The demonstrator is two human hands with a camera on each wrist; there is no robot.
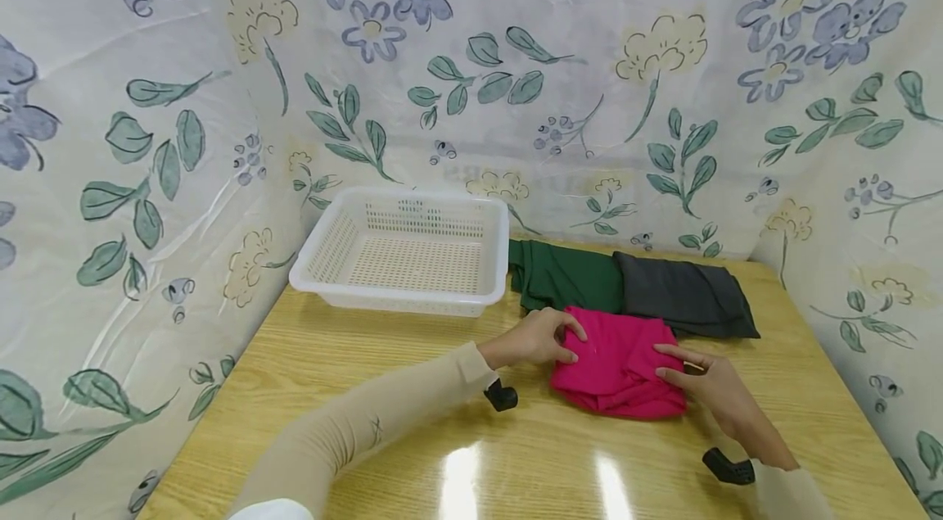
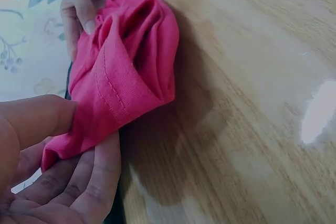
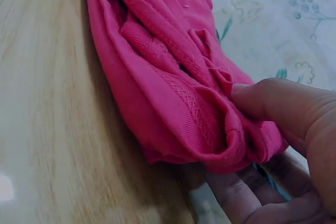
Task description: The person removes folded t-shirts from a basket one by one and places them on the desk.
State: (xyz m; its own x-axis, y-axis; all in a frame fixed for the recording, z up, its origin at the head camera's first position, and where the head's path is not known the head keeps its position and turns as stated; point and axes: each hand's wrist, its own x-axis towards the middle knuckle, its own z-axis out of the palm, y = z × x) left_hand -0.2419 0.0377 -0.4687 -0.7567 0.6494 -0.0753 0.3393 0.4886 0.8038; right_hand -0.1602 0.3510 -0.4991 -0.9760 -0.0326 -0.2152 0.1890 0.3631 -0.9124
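Observation:
A folded bright pink garment [image 1: 615, 360] with stitched hems lies between my two hands at the near side of the other folded cloths. My left hand [image 1: 541, 337] pinches its left edge, thumb on top and fingers beneath, as the left wrist view shows on the pink cloth [image 2: 123, 77]. On the opposite side, my right hand [image 1: 715, 391] grips the right edge, with the thumb above and the fingers under the layered folds [image 3: 173, 77]. In the head view, the fingers under the cloth are hidden.
Behind the pink garment lie a folded dark green cloth [image 1: 567, 274] and a folded dark grey cloth [image 1: 685, 295], side by side. A white perforated basket [image 1: 405, 299] stands at the back left of the wooden table [image 1: 354, 340]. Floral sheeting [image 1: 471, 143] hangs around the table.

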